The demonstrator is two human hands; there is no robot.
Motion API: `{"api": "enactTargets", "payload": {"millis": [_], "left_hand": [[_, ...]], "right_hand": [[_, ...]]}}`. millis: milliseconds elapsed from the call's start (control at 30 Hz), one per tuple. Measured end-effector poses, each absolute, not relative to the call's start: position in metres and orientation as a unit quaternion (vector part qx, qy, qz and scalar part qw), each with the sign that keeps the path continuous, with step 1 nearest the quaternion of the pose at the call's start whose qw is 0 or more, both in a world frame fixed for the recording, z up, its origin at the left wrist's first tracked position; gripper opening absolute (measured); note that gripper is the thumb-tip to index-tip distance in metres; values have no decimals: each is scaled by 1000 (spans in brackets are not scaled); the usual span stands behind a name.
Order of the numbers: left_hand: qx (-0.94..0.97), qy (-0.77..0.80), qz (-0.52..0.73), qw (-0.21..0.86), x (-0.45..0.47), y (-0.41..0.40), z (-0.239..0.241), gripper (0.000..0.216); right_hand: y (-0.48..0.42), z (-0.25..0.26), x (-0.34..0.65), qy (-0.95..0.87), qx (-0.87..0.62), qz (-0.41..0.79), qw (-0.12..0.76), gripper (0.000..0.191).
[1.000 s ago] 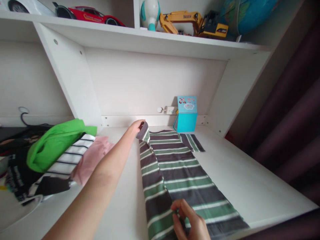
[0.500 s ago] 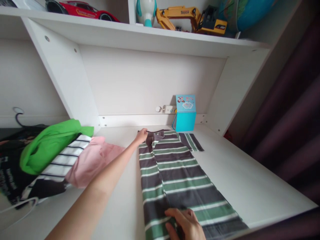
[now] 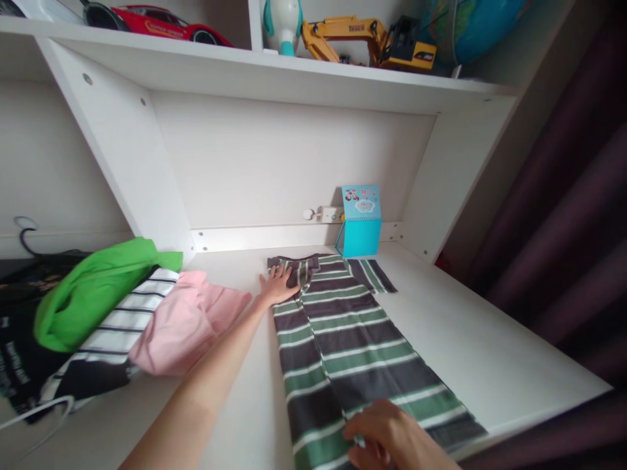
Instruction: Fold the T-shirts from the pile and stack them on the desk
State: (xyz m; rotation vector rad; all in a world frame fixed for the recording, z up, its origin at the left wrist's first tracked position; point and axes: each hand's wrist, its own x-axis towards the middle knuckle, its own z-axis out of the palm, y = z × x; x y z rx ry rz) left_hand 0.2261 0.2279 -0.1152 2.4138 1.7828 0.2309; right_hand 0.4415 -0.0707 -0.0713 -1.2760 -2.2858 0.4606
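Observation:
A grey, green and white striped shirt lies flat on the white desk, folded lengthwise, with one sleeve sticking out at the far right. My left hand lies flat and open on the shirt's far left corner near the collar. My right hand rests palm down on the near hem, fingers loosely spread.
A heap of clothes lies at the left: a green garment, a black-and-white striped one, a pink one. A blue box stands at the back wall. Toys, among them a yellow excavator, sit on the shelf above. A dark curtain hangs at the right.
My left hand let go of the lifted collar corner, laid it down and now presses flat on it. My right hand went from pinching the hem to lying flat.

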Motion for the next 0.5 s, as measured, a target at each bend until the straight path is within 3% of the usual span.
{"api": "enactTargets", "payload": {"millis": [200, 333, 500], "left_hand": [[800, 593, 76, 52, 224, 226, -119, 83], [791, 602, 91, 56, 225, 225, -119, 77], [775, 620, 104, 65, 224, 228, -120, 74]], "right_hand": [[13, -27, 437, -808, -537, 146, 194, 25], [92, -46, 410, -812, -560, 64, 153, 37], [144, -87, 392, -779, -611, 51, 130, 52]]}}
